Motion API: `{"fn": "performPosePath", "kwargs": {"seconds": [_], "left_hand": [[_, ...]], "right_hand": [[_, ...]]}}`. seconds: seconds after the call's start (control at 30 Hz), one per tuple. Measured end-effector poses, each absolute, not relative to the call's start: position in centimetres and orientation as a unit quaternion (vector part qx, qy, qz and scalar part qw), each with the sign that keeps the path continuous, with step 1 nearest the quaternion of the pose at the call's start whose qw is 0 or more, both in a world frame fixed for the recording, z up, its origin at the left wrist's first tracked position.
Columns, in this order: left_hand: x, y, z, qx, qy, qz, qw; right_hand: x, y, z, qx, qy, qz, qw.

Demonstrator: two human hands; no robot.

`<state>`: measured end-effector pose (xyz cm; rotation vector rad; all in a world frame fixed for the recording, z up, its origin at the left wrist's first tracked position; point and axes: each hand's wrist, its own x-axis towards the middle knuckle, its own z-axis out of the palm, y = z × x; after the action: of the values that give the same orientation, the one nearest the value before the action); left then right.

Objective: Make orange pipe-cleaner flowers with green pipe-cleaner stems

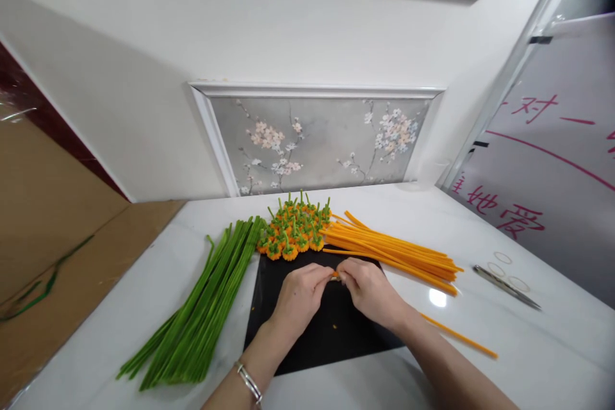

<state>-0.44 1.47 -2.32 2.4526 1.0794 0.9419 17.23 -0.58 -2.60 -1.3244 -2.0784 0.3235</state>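
1. Wearing a silver-toned bangle (pixel 248 381), the left wrist angles in from the near edge. Right forearm comes in opposite.
2. Black mat (pixel 331 339) lies on the white marbled tabletop (pixel 230 359), under both hands. Tiny orange fleck on its bare part.
3. Left hand (pixel 298 295) and right hand (pixel 369 287): both closed, fingertips pinching a small orange piece (pixel 335 275) between them, over the mat's far half. Pale bit shows at its near side; exact shape too small to tell.
4. Single orange pipe cleaner (pixel 461 336) lies right of the mat, one end by the right forearm. Can't tell if they touch.
5. Green pipe cleaners (pixel 202 314): long loose bundle left of the mat, slanting away toward the pile.
6. Pointed metal tweezers (pixel 507 287) at far right, thin pale rings (pixel 503 257) around them.
7. Orange pipe cleaners (pixel 398 253): bundle beyond the right hand, near ends spread rightward, other ends against the pile.
8. Pile of fuzzy orange balls with green stems (pixel 298 227) past the mat's far edge, between both bundles.
9. Behind the table: white wall (pixel 158 128) with blossom-print panel (pixel 321 141).
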Motion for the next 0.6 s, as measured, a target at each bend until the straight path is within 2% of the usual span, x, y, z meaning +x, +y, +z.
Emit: {"fn": "performPosePath", "kwargs": {"seconds": [0.2, 0.33, 0.43, 0.6], "left_hand": [[-0.3, 1.3, -2.7, 0.885, 0.355, 0.303, -0.009], [-0.1, 1.1, -2.8, 0.891, 0.356, 0.281, -0.035], [0.0, 1.1, -2.4, 0.869, 0.395, 0.295, 0.05], [-0.1, 1.5, -1.4, 0.797, 0.43, 0.285, 0.313]], "right_hand": [[16.1, -1.3, -2.4, -0.577, -0.783, 0.039, 0.228], [15.8, -1.5, -2.2, -0.591, -0.78, 0.018, 0.207], [16.2, -1.3, -2.2, -0.577, -0.785, 0.009, 0.225], [17.1, -1.0, -2.1, -0.541, -0.801, -0.014, 0.256]]}}
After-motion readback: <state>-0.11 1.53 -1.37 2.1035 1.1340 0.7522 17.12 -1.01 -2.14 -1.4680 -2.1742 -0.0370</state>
